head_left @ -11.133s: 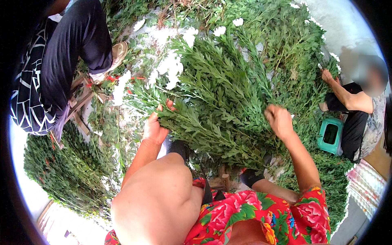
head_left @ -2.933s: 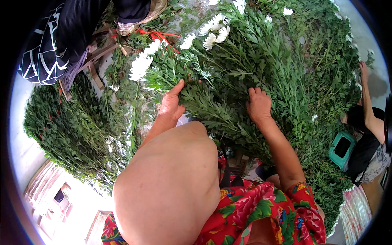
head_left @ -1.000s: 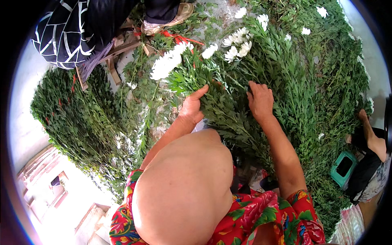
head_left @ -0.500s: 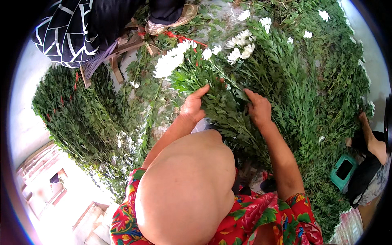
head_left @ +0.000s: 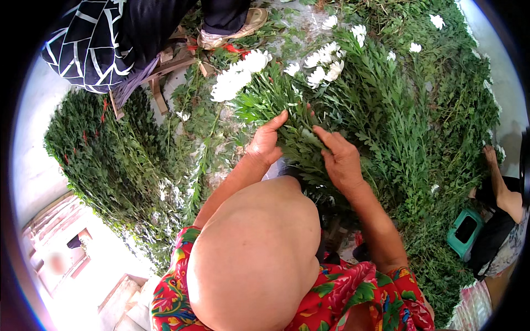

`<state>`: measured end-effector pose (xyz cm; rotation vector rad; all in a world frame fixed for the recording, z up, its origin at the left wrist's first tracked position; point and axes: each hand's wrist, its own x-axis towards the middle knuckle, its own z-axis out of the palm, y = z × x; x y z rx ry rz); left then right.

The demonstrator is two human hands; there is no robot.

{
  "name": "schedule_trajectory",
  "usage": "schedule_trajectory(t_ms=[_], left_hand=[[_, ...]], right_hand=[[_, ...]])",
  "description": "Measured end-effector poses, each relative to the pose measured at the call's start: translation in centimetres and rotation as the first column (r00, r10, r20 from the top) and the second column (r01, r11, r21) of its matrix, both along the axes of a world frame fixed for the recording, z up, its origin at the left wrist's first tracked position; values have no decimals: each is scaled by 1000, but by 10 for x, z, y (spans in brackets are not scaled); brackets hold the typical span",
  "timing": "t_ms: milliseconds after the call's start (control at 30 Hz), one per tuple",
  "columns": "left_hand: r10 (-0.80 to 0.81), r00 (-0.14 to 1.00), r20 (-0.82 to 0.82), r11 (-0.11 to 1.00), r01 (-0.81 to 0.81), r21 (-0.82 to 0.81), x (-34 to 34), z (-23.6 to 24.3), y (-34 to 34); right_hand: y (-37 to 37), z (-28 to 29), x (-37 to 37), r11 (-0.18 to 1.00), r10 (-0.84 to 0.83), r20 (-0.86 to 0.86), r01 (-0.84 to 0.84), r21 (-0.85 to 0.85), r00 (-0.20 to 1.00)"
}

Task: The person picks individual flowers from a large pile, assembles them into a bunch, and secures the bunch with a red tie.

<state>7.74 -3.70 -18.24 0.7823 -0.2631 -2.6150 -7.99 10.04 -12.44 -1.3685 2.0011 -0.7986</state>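
A bunch of white chrysanthemums [head_left: 234,80] with long leafy green stems lies across my hands. My left hand [head_left: 266,144] is wrapped round the stems below the flower heads, its thumb on top; the fingers behind are mostly hidden. On the bunch's right side, my right hand [head_left: 343,163] closes on leafy stems, its forefinger pointing in towards the left hand. The lower stems [head_left: 306,151] run down between the hands towards my body.
More white chrysanthemums [head_left: 326,63] lie beyond my right hand on a wide spread of cut stems [head_left: 392,127]. A large green heap [head_left: 110,149] is at left. A person's shoe [head_left: 234,30] and a wooden stool [head_left: 165,71] are at far left. A teal plastic box [head_left: 465,234] sits at right.
My right hand has moved left, closer to the left hand and against the bunch. The flower heads have shifted slightly; the left hand keeps its hold.
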Motion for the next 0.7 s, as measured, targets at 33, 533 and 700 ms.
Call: schedule_trajectory(t_ms=[33, 533, 700], left_hand=[[24, 999, -28, 1000, -24, 3, 1, -2, 1], [142, 988, 56, 984, -147, 97, 14, -30, 5], [128, 986, 105, 985, -138, 100, 9, -21, 1]], right_hand=[[0, 1, 4, 999, 18, -3, -18, 31, 1000], [19, -45, -73, 956, -287, -197, 294, 10, 938], [26, -82, -112, 955, -158, -577, 274, 118, 801]])
